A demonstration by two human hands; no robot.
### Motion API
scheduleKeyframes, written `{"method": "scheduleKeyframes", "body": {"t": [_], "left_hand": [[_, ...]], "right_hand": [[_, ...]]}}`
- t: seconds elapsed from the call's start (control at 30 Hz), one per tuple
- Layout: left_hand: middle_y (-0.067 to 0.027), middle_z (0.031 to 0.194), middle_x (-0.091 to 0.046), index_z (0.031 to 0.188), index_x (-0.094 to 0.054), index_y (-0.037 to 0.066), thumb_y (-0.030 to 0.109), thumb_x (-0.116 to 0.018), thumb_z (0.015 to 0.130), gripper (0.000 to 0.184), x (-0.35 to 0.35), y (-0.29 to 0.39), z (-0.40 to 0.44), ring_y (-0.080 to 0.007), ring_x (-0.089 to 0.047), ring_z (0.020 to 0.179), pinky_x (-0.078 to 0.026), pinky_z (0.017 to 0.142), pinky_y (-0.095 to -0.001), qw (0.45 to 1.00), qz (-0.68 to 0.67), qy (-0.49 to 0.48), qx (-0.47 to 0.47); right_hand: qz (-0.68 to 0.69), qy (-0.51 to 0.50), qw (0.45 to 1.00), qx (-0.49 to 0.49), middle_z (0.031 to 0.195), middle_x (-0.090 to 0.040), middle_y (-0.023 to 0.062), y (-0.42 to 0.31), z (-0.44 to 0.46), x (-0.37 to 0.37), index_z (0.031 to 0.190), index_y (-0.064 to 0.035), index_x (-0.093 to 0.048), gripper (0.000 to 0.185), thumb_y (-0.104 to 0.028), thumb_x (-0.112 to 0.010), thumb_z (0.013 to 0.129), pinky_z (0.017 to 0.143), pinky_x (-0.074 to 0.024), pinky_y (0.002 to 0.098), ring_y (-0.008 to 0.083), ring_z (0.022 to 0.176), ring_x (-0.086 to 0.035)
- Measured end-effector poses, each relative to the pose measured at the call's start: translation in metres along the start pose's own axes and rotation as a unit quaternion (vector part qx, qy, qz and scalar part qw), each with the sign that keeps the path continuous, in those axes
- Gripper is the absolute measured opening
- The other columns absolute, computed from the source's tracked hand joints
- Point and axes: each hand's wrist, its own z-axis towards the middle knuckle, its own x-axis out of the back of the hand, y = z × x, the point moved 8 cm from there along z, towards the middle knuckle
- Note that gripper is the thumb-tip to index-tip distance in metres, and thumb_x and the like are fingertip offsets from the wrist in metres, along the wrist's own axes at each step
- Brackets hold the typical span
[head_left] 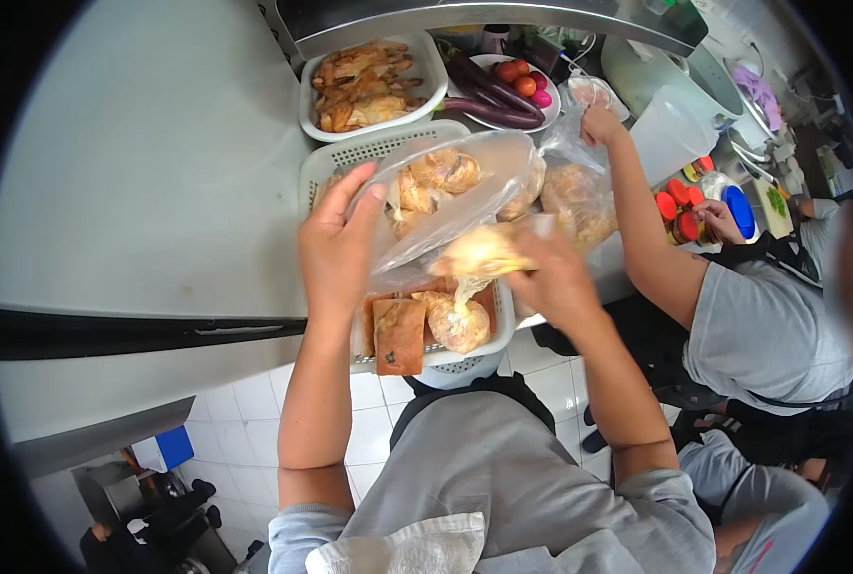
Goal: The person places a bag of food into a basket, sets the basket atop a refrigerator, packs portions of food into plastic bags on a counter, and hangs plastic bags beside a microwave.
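We pinch a clear plastic bag [508, 158] in our nearly closed left hand [335, 244] above a perforated basket [378, 145], our right hand [553, 282] curled around a pale chicken piece [484, 252] beside the bag; its slack rim could sag, snagging the meat.

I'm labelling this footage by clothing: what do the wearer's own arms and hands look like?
Both the left hand and right hand are ungloved. Loose grey short sleeves leave the forearms uncovered, and no watch or bracelet shows on either wrist. The right hand is too blurred to rule out a ring.
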Motion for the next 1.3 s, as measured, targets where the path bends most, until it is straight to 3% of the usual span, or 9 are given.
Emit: {"method": "scheduleKeyframes", "body": {"t": [0.1, 0.17, 0.33, 0.37, 0.57, 0.63, 0.93, 1.17, 1.3], "left_hand": [[-0.0058, 0.095, -0.064, 0.102, -0.062, -0.002, 0.019, -0.055, 0.088, 0.026, -0.005, -0.002, -0.002, -0.009, -0.056, 0.086, -0.042, 0.079, -0.0211, 0.999, 0.026, -0.023, 0.028], [-0.0058, 0.094, -0.064, 0.102, -0.062, -0.002, 0.02, -0.054, 0.088, 0.027, -0.007, -0.004, 0.0, -0.0089, -0.056, 0.084, -0.042, 0.078, -0.0213, 0.999, 0.016, -0.038, 0.015], [-0.0058, 0.091, -0.064, 0.101, -0.062, -0.003, 0.023, -0.052, 0.09, 0.031, -0.009, 0.004, 0.004, -0.0084, -0.055, 0.083, -0.042, 0.075, -0.0218, 0.998, 0.017, -0.056, -0.004], [0.0009, 0.077, -0.057, 0.102, -0.062, -0.002, 0.024, -0.051, 0.09, 0.031, -0.009, 0.001, 0.006, -0.0041, -0.046, 0.066, -0.036, 0.061, -0.0196, 0.999, 0.006, -0.05, 0.0], [0.0113, 0.055, -0.035, 0.1, -0.062, -0.001, 0.024, -0.051, 0.09, 0.029, -0.01, -0.003, 0.016, 0.0013, -0.024, 0.044, -0.017, 0.04, -0.0192, 0.996, -0.094, -0.006, 0.001], [0.0111, 0.054, -0.034, 0.099, -0.062, -0.002, 0.024, -0.051, 0.09, 0.029, -0.008, -0.008, 0.014, 0.001, -0.025, 0.044, -0.018, 0.04, -0.0191, 0.988, -0.149, 0.01, 0.03], [0.011, 0.054, -0.032, 0.098, -0.061, -0.002, 0.022, -0.054, 0.089, 0.027, 0.007, -0.014, 0.018, 0.001, -0.024, 0.043, -0.016, 0.039, -0.0179, 0.99, -0.137, 0.012, 0.022], [0.0101, 0.053, -0.033, 0.104, -0.059, -0.001, 0.025, -0.05, 0.09, 0.031, 0.011, -0.015, 0.013, 0.001, -0.026, 0.042, -0.017, 0.038, -0.0175, 0.994, -0.102, -0.005, 0.034], [0.0044, 0.062, -0.044, 0.12, -0.049, 0.002, 0.032, -0.041, 0.093, 0.041, 0.021, -0.009, -0.003, -0.002, -0.034, 0.044, -0.024, 0.04, -0.0167, 0.995, -0.08, 0.04, 0.044]], "right_hand": [[0.094, 0.074, 0.988, 0.097, 0.094, -0.055, 0.0098, -0.006, -0.014, 0.061, 0.101, -0.0021, -0.054, 0.03, -0.002, -0.059, 0.072, 0.063, -0.0514, 0.0324, 0.0196, 0.081, -0.059], [0.352, 0.074, 0.929, -0.083, 0.097, -0.055, 0.0082, 0.021, -0.025, 0.074, 0.096, 0.0009, -0.052, 0.019, 0.0, -0.053, 0.077, 0.058, -0.0514, 0.0264, 0.015, 0.082, -0.058], [0.474, 0.161, 0.866, -0.001, 0.097, -0.056, 0.0103, -0.013, 0.0, 0.108, 0.097, 0.0025, -0.05, 0.019, 0.0, -0.053, 0.079, 0.055, -0.0514, 0.0221, 0.0137, 0.075, -0.059], [0.496, 0.176, 0.85, 0.011, 0.098, -0.056, 0.0103, -0.023, 0.01, 0.108, 0.102, 0.0031, -0.051, 0.024, -0.001, -0.054, 0.079, 0.053, -0.0503, 0.021, 0.0132, 0.077, -0.059], [0.351, 0.081, 0.932, 0.042, 0.088, -0.057, 0.0077, -0.048, 0.07, 0.05, 0.097, -0.0021, -0.052, 0.02, -0.006, -0.058, 0.078, 0.056, -0.051, 0.0281, 0.0147, 0.072, -0.061], [0.029, 0.053, 0.997, 0.039, 0.092, -0.058, 0.0131, -0.047, 0.081, 0.018, 0.098, -0.0012, -0.054, 0.022, -0.009, -0.06, 0.078, 0.062, -0.0499, 0.0281, 0.018, 0.071, -0.062], [0.371, -0.021, 0.926, -0.06, 0.086, -0.062, 0.0082, -0.007, -0.012, 0.038, 0.101, -0.0003, -0.059, 0.02, -0.011, -0.058, 0.084, 0.065, -0.0476, 0.0247, 0.0123, 0.072, -0.06], [0.308, -0.099, 0.921, -0.217, 0.081, -0.063, 0.0056, 0.049, -0.095, -0.01, 0.096, -0.0014, -0.061, 0.015, -0.011, -0.058, 0.084, 0.063, -0.0472, 0.024, 0.011, 0.07, -0.06], [0.22, -0.112, 0.955, -0.166, 0.085, -0.064, 0.0095, 0.037, -0.096, -0.017, 0.096, -0.0044, -0.061, 0.016, -0.012, -0.059, 0.082, 0.063, -0.0484, 0.0276, 0.0189, 0.068, -0.061]]}}
